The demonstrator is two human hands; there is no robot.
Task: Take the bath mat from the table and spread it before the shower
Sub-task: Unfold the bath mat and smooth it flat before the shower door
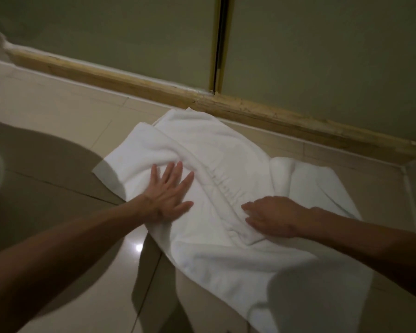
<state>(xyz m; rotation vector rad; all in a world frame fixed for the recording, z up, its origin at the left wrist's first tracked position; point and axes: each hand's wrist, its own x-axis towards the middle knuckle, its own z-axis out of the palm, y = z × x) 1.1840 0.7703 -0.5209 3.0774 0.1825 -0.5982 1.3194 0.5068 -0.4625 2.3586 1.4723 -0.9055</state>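
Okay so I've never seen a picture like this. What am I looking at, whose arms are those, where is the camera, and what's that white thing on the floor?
There is no machine here. These are a person's two bare arms, seen from one wide-angle camera worn on their head, which looks forward and down.

The white thing is a bath mat. It lies on the tiled floor, beside the worn sill under the shower panels. The mat is not flat yet: a ridge of bunched cloth runs across it.

The left hand presses flat on the mat with its fingers spread. The right hand rests on the ridge with its fingers fairly straight. Neither hand grips anything.
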